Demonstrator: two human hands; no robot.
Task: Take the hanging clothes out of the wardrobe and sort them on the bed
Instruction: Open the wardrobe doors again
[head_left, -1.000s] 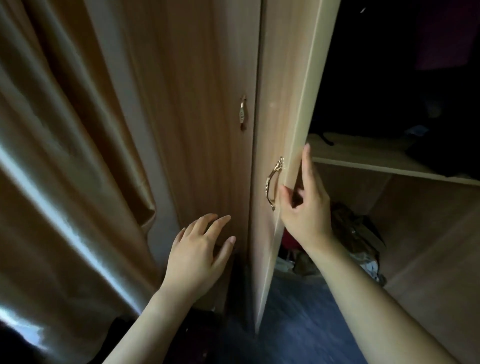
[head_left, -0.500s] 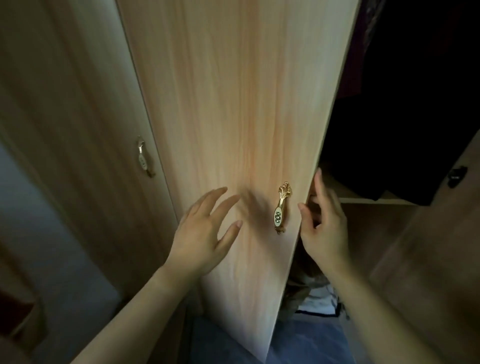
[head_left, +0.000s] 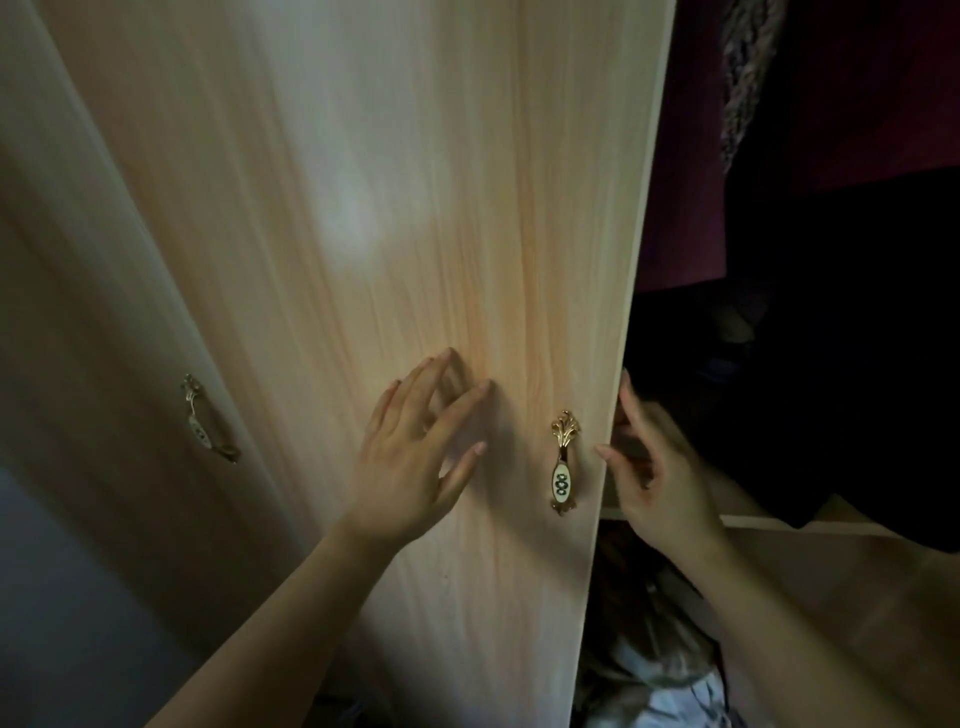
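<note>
A light wooden wardrobe door (head_left: 415, 208) fills the middle of the view, swung partly open. It has a gold handle (head_left: 563, 462) near its right edge. My left hand (head_left: 415, 462) hovers flat at the door's face, fingers spread, holding nothing. My right hand (head_left: 654, 478) is at the door's free edge with its fingers curled around it. Dark hanging clothes (head_left: 831, 338) show in the wardrobe opening on the right, with a maroon garment (head_left: 680, 208) beside the door edge. Most of the clothes are lost in shadow.
A second closed wardrobe door (head_left: 104, 364) with its own handle (head_left: 205, 421) stands at the left. A wooden shelf (head_left: 779, 525) runs under the hanging clothes. Bags and crumpled things (head_left: 660, 665) lie on the wardrobe floor.
The view has turned right and closer to the door; the curtain is out of sight. The door has swung to face me more. My left hand rose onto the door's face.
</note>
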